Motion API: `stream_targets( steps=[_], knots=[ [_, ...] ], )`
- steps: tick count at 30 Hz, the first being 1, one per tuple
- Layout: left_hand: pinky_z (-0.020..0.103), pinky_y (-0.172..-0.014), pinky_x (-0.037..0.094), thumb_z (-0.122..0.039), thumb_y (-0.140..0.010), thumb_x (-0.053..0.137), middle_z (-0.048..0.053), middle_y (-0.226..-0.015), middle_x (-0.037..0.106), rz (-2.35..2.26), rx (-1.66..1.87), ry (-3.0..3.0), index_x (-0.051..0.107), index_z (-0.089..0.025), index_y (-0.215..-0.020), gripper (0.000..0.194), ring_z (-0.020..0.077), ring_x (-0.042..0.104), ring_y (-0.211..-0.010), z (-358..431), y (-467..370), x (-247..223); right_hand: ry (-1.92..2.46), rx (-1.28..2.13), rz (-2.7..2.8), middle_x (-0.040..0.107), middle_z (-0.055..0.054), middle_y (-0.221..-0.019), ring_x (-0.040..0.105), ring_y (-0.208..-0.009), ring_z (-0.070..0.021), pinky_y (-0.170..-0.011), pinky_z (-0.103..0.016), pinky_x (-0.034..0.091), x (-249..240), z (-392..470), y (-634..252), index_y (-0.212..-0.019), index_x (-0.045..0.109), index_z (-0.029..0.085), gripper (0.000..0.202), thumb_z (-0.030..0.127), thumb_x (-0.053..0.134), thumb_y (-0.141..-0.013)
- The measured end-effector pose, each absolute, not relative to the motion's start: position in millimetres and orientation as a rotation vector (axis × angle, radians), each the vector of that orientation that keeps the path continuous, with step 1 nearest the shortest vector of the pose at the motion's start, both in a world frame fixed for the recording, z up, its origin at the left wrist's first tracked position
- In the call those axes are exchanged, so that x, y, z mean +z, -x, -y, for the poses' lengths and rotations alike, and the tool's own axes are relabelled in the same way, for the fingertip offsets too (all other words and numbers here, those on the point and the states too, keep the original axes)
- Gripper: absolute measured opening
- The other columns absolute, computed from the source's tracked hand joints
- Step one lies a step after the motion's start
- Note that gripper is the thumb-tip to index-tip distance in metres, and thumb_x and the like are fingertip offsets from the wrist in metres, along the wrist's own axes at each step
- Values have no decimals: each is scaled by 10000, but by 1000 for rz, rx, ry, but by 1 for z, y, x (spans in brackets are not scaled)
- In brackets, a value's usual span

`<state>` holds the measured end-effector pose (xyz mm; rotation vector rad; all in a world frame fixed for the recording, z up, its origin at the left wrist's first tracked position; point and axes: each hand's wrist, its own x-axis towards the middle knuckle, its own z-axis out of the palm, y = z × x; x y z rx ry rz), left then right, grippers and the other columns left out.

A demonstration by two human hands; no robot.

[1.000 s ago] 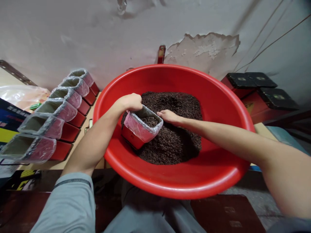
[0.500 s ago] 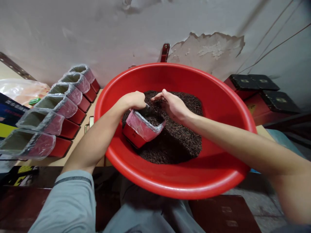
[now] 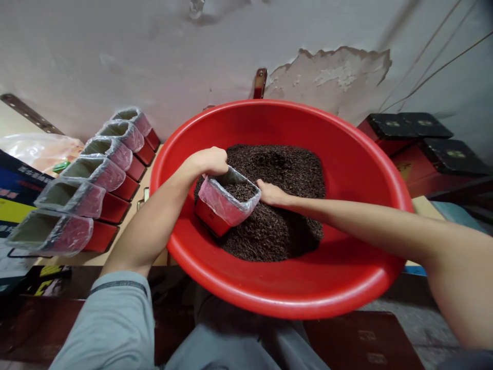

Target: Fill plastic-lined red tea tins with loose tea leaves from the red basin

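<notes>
A large red basin (image 3: 285,303) holds a heap of dark, dry loose leaves (image 3: 292,174). Tilted in its left part is a red box (image 3: 221,208) with a clear plastic liner folded over its rim; dark leaves lie inside it. My left hand (image 3: 212,160) is closed on the far left rim of this box. At the box's right corner, my right hand (image 3: 271,194) grips the lined rim, its fingers partly hidden behind the box and against the leaves.
Several red boxes with clear liners (image 3: 88,172) stand in a row at the left. Red boxes with black lids (image 3: 427,133) are at the right. A metal bracket (image 3: 260,83) rises behind the basin, against the peeling wall.
My right hand has moved down from above the box's opening to its right corner. The leaves inside the box are more visible now. My left hand has kept its hold on the rim.
</notes>
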<state>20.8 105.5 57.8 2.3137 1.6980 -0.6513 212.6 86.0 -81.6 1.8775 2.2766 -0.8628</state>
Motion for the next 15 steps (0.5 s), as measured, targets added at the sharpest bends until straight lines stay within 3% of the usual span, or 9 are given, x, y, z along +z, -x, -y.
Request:
stream_targets(
  steps=[5, 8, 12, 15],
  knots=[
    [254, -647, 523, -226, -807, 569, 161, -1029, 811, -1687, -673, -2305, 808, -82, -1140, 434, 249, 761, -863, -105, -21, 60, -1937, -963, -2244, 754, -204, -1256, 721, -1134, -314, -925, -353, 539, -77, -92, -215, -1060, 680, 161, 437, 512, 420, -1085],
    [260, -668, 533, -234, -812, 577, 169, -1036, 810, -1692, -672, -2314, 812, -75, -1134, 430, 255, 762, -866, -103, -22, 61, -1992, -1097, -2211, 793, -141, -1111, 738, -965, -243, -777, -297, 541, -74, -100, -216, -905, 677, 177, 459, 492, 402, -1096],
    [258, -684, 544, -228, -830, 574, 172, -1040, 810, -1708, -661, -2306, 809, -68, -1141, 421, 250, 762, -852, -100, -26, 63, -2294, -1732, -2080, 773, -78, -898, 686, -724, -185, -645, -291, 523, -52, -112, -215, -880, 671, 181, 362, 422, 483, -1073],
    [246, -704, 549, -219, -833, 574, 169, -1049, 811, -1705, -659, -2318, 805, -73, -1164, 429, 245, 763, -870, -100, -27, 63, -2400, -2194, -2091, 759, -70, -880, 693, -726, -202, -682, -334, 570, -24, -106, -206, -971, 694, 200, 397, 496, 451, -1078]
  ],
)
